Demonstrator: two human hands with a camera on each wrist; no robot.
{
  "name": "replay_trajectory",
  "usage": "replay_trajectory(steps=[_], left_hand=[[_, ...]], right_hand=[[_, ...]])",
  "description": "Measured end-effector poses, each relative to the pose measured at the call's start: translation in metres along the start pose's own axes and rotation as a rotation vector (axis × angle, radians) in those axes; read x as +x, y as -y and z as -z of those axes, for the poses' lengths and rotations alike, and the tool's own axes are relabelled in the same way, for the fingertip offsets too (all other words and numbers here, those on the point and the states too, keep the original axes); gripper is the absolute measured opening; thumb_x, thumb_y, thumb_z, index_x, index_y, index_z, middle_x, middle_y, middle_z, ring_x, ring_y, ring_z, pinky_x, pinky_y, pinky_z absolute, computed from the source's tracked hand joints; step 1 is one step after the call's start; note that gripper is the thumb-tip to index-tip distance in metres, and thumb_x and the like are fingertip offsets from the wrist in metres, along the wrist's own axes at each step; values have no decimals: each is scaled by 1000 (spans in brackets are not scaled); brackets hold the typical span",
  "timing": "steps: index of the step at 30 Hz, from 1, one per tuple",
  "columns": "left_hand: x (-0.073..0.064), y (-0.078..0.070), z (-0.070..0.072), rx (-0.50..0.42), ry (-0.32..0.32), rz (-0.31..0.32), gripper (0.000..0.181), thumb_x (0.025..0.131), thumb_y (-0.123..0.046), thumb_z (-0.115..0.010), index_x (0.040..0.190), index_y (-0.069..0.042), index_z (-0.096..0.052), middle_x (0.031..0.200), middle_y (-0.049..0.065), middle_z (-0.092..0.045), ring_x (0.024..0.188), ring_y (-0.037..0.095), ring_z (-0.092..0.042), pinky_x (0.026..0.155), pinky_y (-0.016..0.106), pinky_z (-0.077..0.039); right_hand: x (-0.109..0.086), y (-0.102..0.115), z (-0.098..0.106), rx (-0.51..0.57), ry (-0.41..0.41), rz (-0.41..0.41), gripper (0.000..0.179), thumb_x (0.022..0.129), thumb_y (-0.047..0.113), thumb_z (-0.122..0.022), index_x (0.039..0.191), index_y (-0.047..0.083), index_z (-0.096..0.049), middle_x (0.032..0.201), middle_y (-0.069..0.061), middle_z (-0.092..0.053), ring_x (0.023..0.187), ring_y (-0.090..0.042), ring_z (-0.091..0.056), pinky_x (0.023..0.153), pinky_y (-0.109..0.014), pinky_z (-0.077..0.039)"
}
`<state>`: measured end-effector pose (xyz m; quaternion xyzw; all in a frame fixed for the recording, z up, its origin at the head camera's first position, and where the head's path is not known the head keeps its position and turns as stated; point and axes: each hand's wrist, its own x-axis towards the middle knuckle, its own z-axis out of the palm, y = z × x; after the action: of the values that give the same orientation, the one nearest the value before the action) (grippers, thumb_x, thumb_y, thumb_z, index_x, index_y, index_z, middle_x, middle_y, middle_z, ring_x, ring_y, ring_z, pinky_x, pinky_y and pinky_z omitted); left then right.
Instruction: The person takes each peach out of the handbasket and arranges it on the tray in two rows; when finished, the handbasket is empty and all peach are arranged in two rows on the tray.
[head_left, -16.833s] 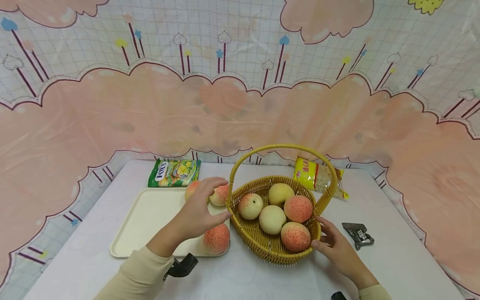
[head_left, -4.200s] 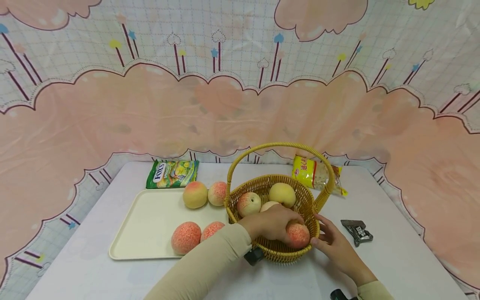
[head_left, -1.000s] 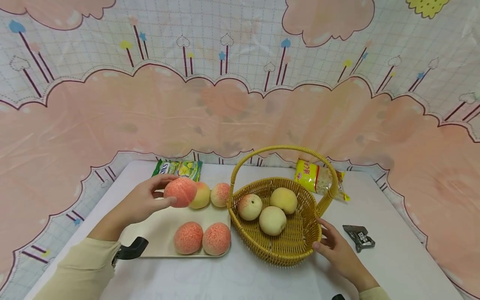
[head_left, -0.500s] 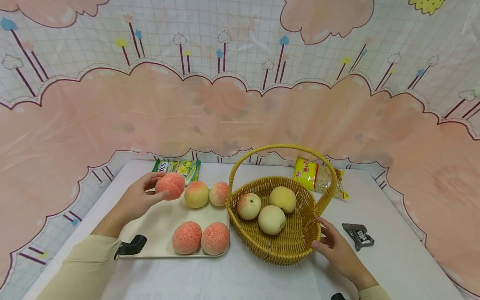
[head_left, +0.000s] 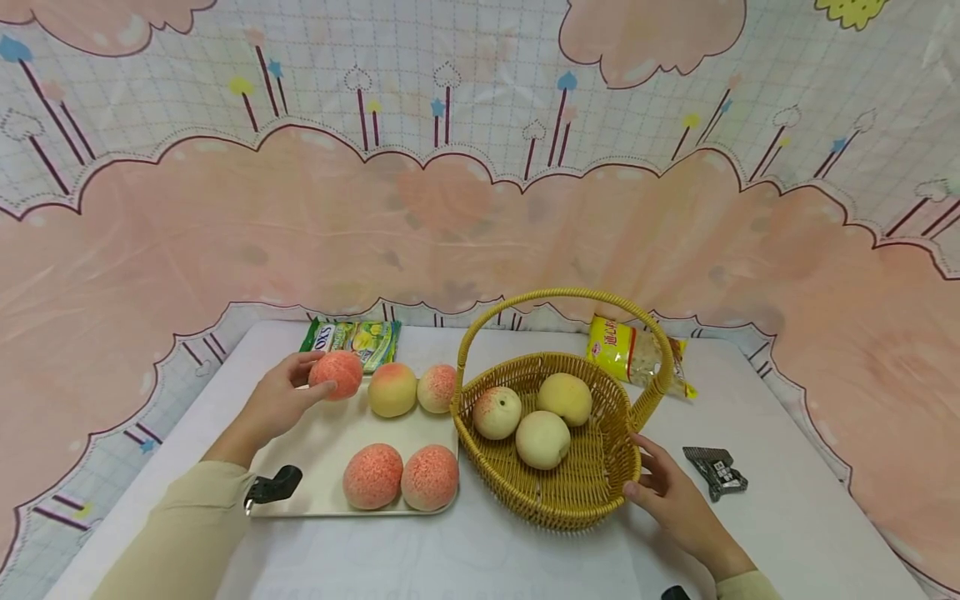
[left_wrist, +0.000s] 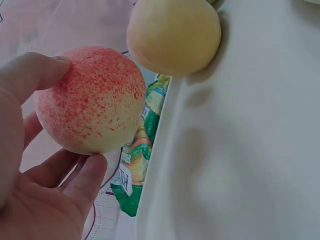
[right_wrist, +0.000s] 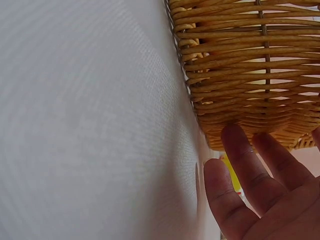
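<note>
My left hand [head_left: 279, 402] holds a red-speckled peach [head_left: 336, 374] between thumb and fingers, over the back left of the cream tray [head_left: 300, 492]. In the left wrist view the held peach [left_wrist: 92, 100] shows a pale underside, beside a yellowish peach [left_wrist: 175, 35]. Several peaches rest on the tray: two red ones at the front, a yellow-red one [head_left: 392, 390] and a speckled one [head_left: 437, 388] at the back. The wicker basket [head_left: 525, 500] holds three paler peaches. My right hand [head_left: 678, 506] touches its right side, fingertips [right_wrist: 235, 135] against the outer weave, fingers extended.
A green candy bag [head_left: 367, 342] lies behind the tray. Behind the basket is a yellow-and-clear food packet [head_left: 622, 346]. A small black wrapped packet [head_left: 716, 472] lies right of the right hand. The basket's tall handle [head_left: 562, 292] arches over it.
Five peaches stood in the basket at first; three now. The left hand took a red peach out and carried it left over the tray, lately shifting slightly left. The right hand stays at the basket.
</note>
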<state>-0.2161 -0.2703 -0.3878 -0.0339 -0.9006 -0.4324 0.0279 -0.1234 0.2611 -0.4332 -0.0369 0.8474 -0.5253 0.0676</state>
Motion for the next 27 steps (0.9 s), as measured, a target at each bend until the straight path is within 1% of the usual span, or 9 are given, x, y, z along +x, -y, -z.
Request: replay_trajectory(steps=[7,13,19,24,27], left_hand=[[6,8,-5,-7,14,40,68,96,-27,-68,147,5,-38,138,34,-49,125,46,-50,100,55,-44],[7,14,-9,-11,54,80,70,97,-31,-68,149,3,-36,140,33,-46,126,46,-47,100,56,-44],[9,18,-12,-21,80,78,69,97,-31,-68,148,4,-37,142,33,-45,127,48,-46,100,56,-44],[10,22,-15,-12,117,103,67,97,-31,-68,145,4,-39,141,33,-45,128,48,-45,100,56,-43],[10,24,-15,-7,126,112,66,97,-31,-68,145,5,-39,141,33,-44,129,49,-44,100,57,-43]], right_hand=[[0,0,0,2,-1,-1,69,99,20,-65,156,10,-27,150,-37,-32,118,-41,-58,91,-48,-54],[0,-1,0,6,1,12,69,99,19,-64,156,10,-27,151,-37,-31,119,-42,-57,91,-46,-54],[-2,-1,0,8,2,16,69,99,17,-65,156,9,-26,150,-37,-32,118,-41,-58,90,-44,-55],[-3,-1,0,17,10,20,69,99,15,-64,156,8,-25,149,-38,-32,118,-40,-58,90,-44,-54],[-2,-1,0,14,3,10,69,99,16,-64,156,9,-26,150,-37,-32,118,-40,-58,90,-43,-54]])
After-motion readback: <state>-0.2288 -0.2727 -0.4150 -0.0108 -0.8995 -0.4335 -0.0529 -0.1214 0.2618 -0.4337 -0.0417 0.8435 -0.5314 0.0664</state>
